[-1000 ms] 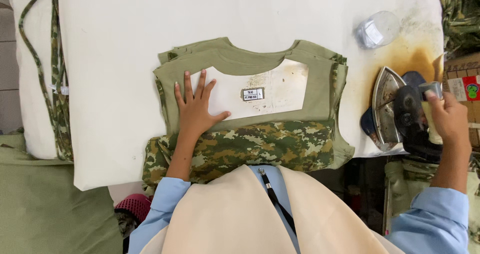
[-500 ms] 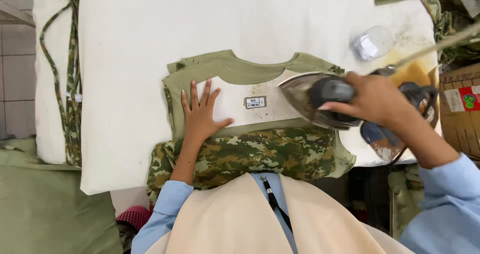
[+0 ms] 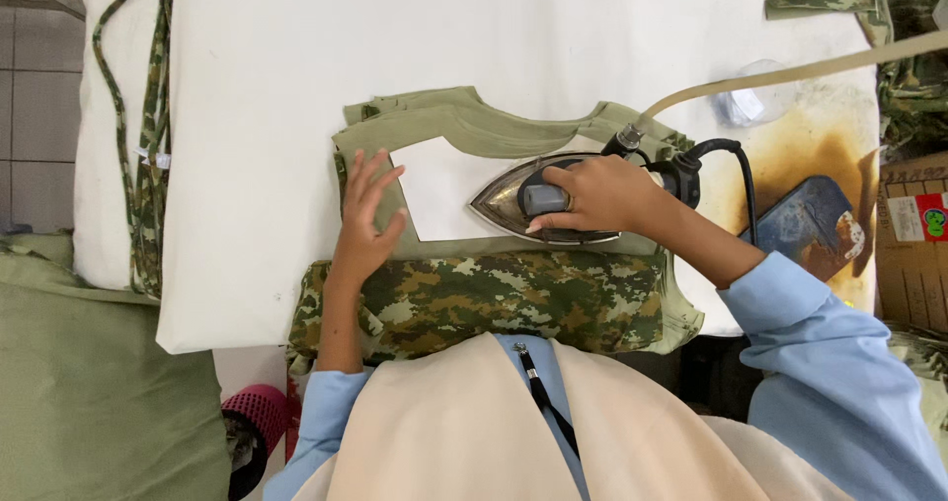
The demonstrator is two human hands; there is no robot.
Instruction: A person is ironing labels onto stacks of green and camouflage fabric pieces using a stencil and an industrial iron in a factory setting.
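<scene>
An olive and camouflage garment (image 3: pixel 474 299) lies flat on the white padded ironing table (image 3: pixel 296 86). A white rectangular sheet (image 3: pixel 439 190) covers its upper chest. My right hand (image 3: pixel 597 195) grips the handle of a metal iron (image 3: pixel 499 203), which rests on the white sheet with its tip pointing left. My left hand (image 3: pixel 365 220) lies flat, fingers spread, on the garment at the sheet's left edge.
A scorched brown patch (image 3: pixel 790 155) and a dark blue iron rest (image 3: pixel 810 227) sit at the table's right end. A clear plastic cup (image 3: pixel 755 101) stands behind them. Camouflage strips (image 3: pixel 148 136) hang at the left edge. A cardboard box (image 3: pixel 913 254) is far right.
My right hand carried the iron from its rest at the right over onto the white sheet, sliding left. My left hand stayed on the garment's left side.
</scene>
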